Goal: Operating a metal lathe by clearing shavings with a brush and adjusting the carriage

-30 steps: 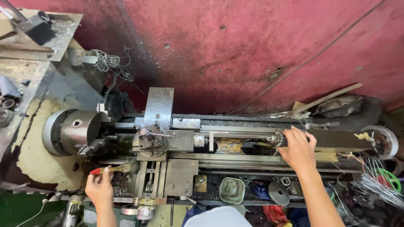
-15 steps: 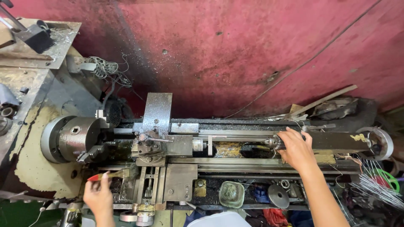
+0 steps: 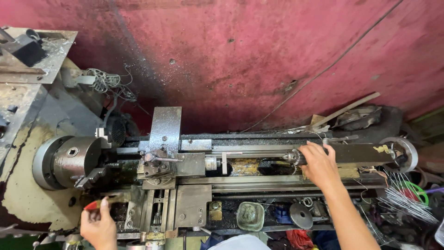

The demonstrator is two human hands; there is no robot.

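- Head view: the right hand (image 3: 320, 165) is laid, right of centre in the frame, over the tailstock (image 3: 358, 155) of a lathe, its fingers curled around the small drill chuck (image 3: 294, 157) at the tailstock's nose; the grip is closed on it.
- At lower left, a red-handled tool (image 3: 92, 204) is pinched between thumb and fingers of the left hand (image 3: 98, 227), just in front of the carriage (image 3: 182, 203); the tool's working end is hidden.
- The drill chuck is pointed toward frame left, and its long axis is laid along the bed, level across the picture, in line with the spindle.
- Judged from the layout, the work is at a setting-up stage: the three-jaw chuck (image 3: 74, 159) at left is seen without any workpiece, and the tailstock is well apart from it.
- The tool post (image 3: 157, 162) is placed between the two, near the three-jaw chuck.
- Below the bed, a chip tray is seen with a small green bowl (image 3: 250, 215) and a grey disc (image 3: 301, 215); behind, a red wall (image 3: 259, 55) is filling the upper frame.
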